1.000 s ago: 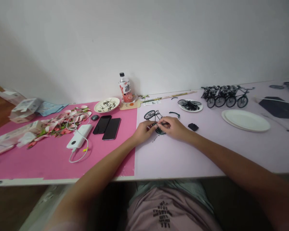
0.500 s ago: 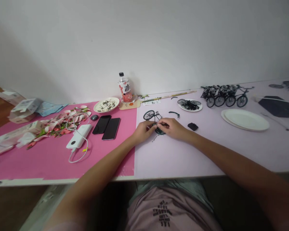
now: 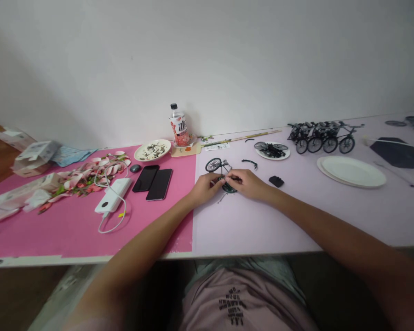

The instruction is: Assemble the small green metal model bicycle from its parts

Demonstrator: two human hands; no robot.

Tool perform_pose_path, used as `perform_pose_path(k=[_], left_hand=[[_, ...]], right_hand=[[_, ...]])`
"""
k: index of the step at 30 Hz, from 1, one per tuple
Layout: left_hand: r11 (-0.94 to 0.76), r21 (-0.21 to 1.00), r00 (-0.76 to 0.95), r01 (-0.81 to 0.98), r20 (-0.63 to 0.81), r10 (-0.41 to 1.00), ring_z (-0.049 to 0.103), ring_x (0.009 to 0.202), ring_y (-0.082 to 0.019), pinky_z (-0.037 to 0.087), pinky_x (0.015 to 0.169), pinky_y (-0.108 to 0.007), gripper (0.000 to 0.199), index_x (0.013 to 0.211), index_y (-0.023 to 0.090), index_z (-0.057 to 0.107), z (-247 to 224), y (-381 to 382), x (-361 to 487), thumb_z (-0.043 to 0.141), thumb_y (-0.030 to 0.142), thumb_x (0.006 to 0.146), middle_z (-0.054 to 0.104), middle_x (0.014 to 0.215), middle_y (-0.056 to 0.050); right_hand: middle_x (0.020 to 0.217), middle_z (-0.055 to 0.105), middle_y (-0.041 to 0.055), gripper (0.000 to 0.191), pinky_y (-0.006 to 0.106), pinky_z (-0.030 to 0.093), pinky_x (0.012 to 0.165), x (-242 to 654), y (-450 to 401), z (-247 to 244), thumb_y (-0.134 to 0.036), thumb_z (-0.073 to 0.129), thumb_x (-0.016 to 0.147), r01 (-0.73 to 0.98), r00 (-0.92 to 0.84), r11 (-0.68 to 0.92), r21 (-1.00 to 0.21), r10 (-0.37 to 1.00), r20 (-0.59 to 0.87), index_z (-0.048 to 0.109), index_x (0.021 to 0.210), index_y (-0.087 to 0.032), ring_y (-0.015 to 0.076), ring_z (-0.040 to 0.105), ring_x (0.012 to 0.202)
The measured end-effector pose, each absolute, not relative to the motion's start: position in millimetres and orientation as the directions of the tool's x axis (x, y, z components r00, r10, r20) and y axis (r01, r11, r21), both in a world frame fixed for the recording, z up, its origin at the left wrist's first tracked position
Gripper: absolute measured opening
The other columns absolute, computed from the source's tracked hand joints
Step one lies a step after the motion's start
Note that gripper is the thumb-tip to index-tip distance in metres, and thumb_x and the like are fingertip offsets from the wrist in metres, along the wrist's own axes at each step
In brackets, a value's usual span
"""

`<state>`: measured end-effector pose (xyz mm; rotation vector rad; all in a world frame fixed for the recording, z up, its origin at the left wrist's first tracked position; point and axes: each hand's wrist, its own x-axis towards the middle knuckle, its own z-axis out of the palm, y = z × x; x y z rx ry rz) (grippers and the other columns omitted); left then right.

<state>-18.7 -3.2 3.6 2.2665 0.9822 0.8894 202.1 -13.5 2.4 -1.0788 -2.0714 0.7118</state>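
Observation:
A small model bicycle lies between my hands on the pale lilac table covering, one spoked wheel showing beyond my fingers and the other partly under them. My left hand is closed on its left side, thumb and fingers pinching the frame. From the right, my right hand pinches the same bicycle near its lower wheel; a small dark part shows at its fingers, too small to name. Just beyond my right hand lies a curved dark piece. A small black block sits to the right.
Several assembled model bicycles stand at the back right, beside a plate of dark parts. White plates lie nearer. Left are two phones, a power bank, petals, a bowl and a bottle.

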Motion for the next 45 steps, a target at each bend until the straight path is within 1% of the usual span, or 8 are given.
perform_pose_path(k=[4,11,19,29,32,40,45], left_hand=[[-0.608,0.661,0.525,0.440,0.360,0.771,0.070,0.079,-0.018,0.053,0.073,-0.027,0.038,0.106,0.016,0.077,3.4,-2.9,-19.0,0.055,0.047,0.102,0.079,0.097,-0.007],[-0.595,0.673,0.523,0.439,0.346,0.779,0.069,0.078,-0.018,0.052,0.071,-0.026,0.037,0.106,0.016,0.077,5.8,-4.3,-18.5,0.056,0.045,0.101,0.079,0.096,-0.008],[-0.592,0.671,0.521,0.446,0.343,0.782,0.071,0.080,-0.019,0.053,0.073,-0.027,0.037,0.106,0.016,0.077,6.4,-4.6,-18.8,0.056,0.046,0.101,0.079,0.098,-0.007],[-0.593,0.663,0.524,0.458,0.337,0.782,0.070,0.079,-0.018,0.053,0.072,-0.026,0.036,0.108,0.017,0.077,5.6,-2.8,-19.7,0.056,0.045,0.101,0.079,0.097,-0.007],[-0.598,0.653,0.527,0.464,0.338,0.779,0.069,0.078,-0.018,0.053,0.071,-0.026,0.037,0.105,0.016,0.077,5.1,-2.6,-20.0,0.055,0.046,0.101,0.078,0.095,-0.007],[-0.594,0.659,0.523,0.462,0.339,0.782,0.070,0.079,-0.019,0.053,0.072,-0.027,0.036,0.105,0.017,0.077,7.4,-4.3,-19.4,0.056,0.046,0.101,0.078,0.096,-0.007],[-0.592,0.659,0.524,0.463,0.335,0.783,0.070,0.078,-0.018,0.053,0.072,-0.027,0.035,0.104,0.017,0.077,7.0,-3.6,-19.4,0.056,0.045,0.100,0.079,0.096,-0.007]], right_hand=[[0.082,0.071,0.0019,0.025,0.030,0.043,0.065,202.5,-13.5,2.3,-0.041,0.057,0.099,0.476,-0.426,0.502,-0.722,0.850,0.309,0.072,0.097,-0.021,0.0170,0.058,0.069],[0.090,0.074,0.0031,0.024,0.031,0.045,0.071,202.8,-14.2,4.4,-0.040,0.055,0.100,0.497,-0.435,0.498,-0.710,0.852,0.293,0.071,0.101,-0.022,0.0185,0.063,0.077],[0.089,0.073,0.0035,0.027,0.031,0.045,0.070,203.2,-13.3,3.4,-0.041,0.053,0.101,0.528,-0.442,0.493,-0.692,0.855,0.272,0.071,0.099,-0.021,0.0187,0.062,0.076],[0.085,0.070,0.0033,0.028,0.030,0.040,0.067,203.3,-13.8,5.8,-0.041,0.052,0.101,0.569,-0.445,0.477,-0.670,0.864,0.238,0.071,0.094,-0.021,0.0176,0.058,0.072],[0.084,0.069,0.0028,0.028,0.030,0.039,0.067,203.2,-13.8,5.7,-0.041,0.052,0.101,0.570,-0.444,0.480,-0.667,0.863,0.242,0.070,0.093,-0.021,0.0172,0.056,0.071],[0.086,0.070,0.0033,0.027,0.030,0.040,0.067,203.6,-14.8,6.7,-0.040,0.053,0.101,0.561,-0.451,0.484,-0.671,0.859,0.242,0.070,0.094,-0.021,0.0176,0.057,0.073],[0.083,0.069,0.0031,0.027,0.031,0.040,0.067,203.5,-13.8,6.0,-0.040,0.053,0.100,0.562,-0.449,0.486,-0.669,0.859,0.247,0.070,0.093,-0.021,0.0176,0.056,0.071]])
